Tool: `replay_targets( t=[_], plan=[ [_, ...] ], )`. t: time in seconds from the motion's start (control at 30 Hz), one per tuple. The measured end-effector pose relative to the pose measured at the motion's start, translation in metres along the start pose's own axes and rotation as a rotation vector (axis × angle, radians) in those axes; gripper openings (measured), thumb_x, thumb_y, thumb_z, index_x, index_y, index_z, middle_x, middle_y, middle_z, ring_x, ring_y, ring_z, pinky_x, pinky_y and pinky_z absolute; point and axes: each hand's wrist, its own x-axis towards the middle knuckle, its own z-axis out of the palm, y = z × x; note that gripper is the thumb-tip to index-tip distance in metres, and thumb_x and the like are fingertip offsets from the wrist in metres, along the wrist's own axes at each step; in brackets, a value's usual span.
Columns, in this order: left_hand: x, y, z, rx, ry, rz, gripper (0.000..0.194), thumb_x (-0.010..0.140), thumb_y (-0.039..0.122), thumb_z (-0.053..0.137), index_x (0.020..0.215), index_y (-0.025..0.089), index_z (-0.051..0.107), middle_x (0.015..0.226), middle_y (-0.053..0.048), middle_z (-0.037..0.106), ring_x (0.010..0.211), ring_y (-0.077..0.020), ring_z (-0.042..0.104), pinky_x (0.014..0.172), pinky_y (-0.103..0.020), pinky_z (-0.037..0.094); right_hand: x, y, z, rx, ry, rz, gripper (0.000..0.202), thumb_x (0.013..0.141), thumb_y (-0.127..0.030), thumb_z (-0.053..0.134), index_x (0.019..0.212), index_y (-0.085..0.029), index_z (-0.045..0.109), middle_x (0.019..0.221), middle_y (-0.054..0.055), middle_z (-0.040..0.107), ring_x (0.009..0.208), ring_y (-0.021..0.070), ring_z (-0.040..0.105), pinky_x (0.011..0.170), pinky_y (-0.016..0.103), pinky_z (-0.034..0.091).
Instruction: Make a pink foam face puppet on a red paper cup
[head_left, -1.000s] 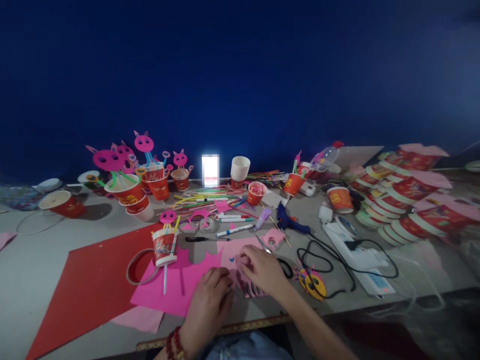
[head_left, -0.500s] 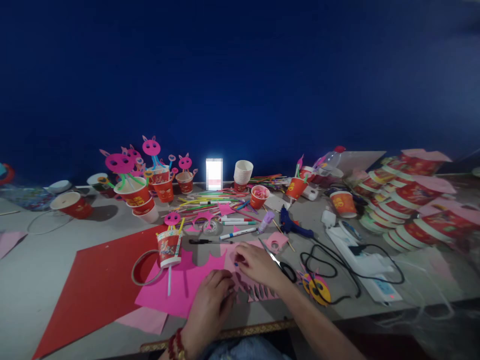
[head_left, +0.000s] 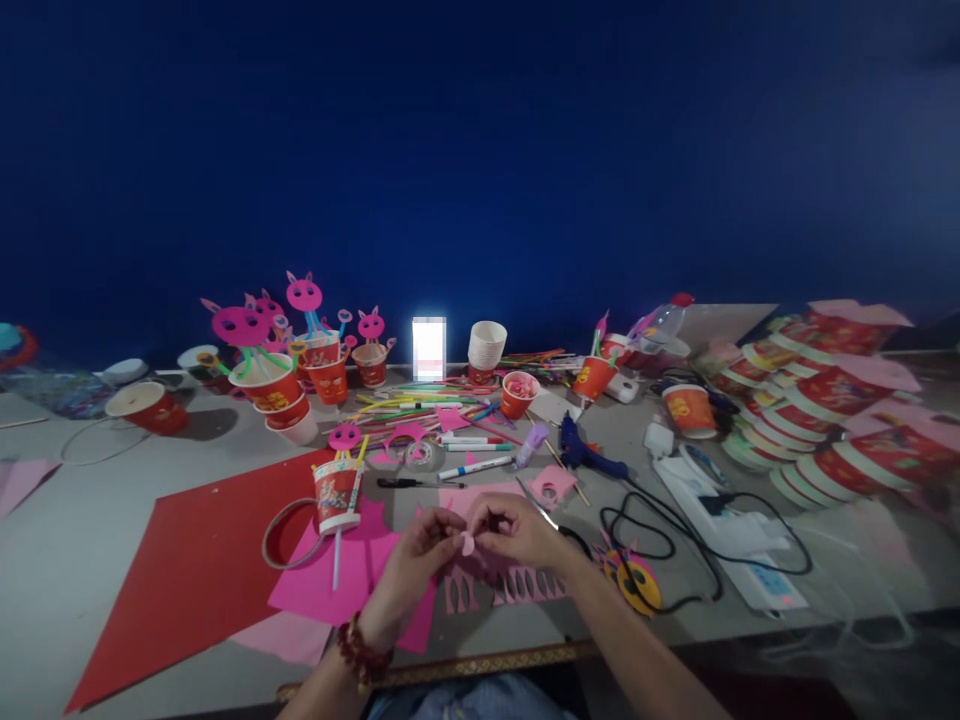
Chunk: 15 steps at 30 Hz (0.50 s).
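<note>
While both hands meet above the pale pink sheet [head_left: 452, 496], the small pink piece [head_left: 468, 544] sits between their fingertips, just clear of the bright pink sheet [head_left: 381, 568] to its left. The left hand [head_left: 429, 545] pinches it from one side, thumb against finger, and the right hand [head_left: 519, 532] appears to nip it from the other; the exact contact is partly hidden by the fingers.

It looks like thin paper or craft foam, so it should be very light, soft and easily bent, with little slip but a real chance of creasing or tearing under a hard pull. A gentle pinch near its edges seems best. Leaf-shaped gaps line the near edge of the pale sheet, and the scissors [head_left: 577, 541] lie partly hidden beyond the right wrist.
</note>
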Motion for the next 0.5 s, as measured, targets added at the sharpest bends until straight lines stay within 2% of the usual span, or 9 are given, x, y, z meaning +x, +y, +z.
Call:
replay_targets(
  t=[0.17, 0.3, 0.4, 0.5],
  plan=[
    [0.003, -0.004, 0.001, 0.021, 0.058, 0.059, 0.037, 0.078, 0.05, 0.072, 0.09, 0.017, 0.061, 0.073, 0.002, 0.058, 0.062, -0.0106, 0.055, 0.058, -0.021, 0.043, -0.005, -0.003, 0.0, -0.039, 0.08, 0.031, 0.013, 0.089, -0.028, 0.058, 0.096, -0.019, 0.064, 0.086, 0.002, 0.066, 0.074, 0.0152, 0.06, 0.068, 0.025, 0.047],
    [0.004, -0.006, 0.003, 0.078, 0.094, 0.117, 0.032, 0.081, 0.047, 0.069, 0.089, 0.018, 0.06, 0.079, 0.0, 0.061, 0.071, -0.0141, 0.059, 0.064, -0.024, 0.047, -0.006, -0.003, 0.005, -0.174, 0.089, 0.111, 0.01, 0.087, -0.028, 0.063, 0.082, -0.019, 0.063, 0.077, 0.0, 0.065, 0.071, 0.0154, 0.059, 0.064, 0.023, 0.044],
    [0.002, -0.005, 0.003, 0.134, 0.086, 0.132, 0.023, 0.084, 0.04, 0.066, 0.091, 0.018, 0.061, 0.08, -0.002, 0.063, 0.072, -0.0171, 0.061, 0.066, -0.027, 0.049, -0.005, -0.001, 0.008, -0.238, 0.081, 0.157, 0.007, 0.085, -0.023, 0.064, 0.079, -0.019, 0.064, 0.076, 0.0, 0.066, 0.071, 0.0152, 0.06, 0.064, 0.022, 0.042],
    [-0.007, -0.002, 0.0, 0.417, 0.113, 0.252, 0.015, 0.09, 0.028, 0.058, 0.101, 0.02, 0.062, 0.095, -0.007, 0.065, 0.086, -0.0222, 0.063, 0.075, -0.033, 0.05, -0.003, 0.0, 0.007, -0.298, 0.059, 0.205, 0.005, 0.08, -0.017, 0.065, 0.077, -0.02, 0.066, 0.073, -0.001, 0.068, 0.069, 0.0151, 0.06, 0.061, 0.022, 0.039]
  ],
)
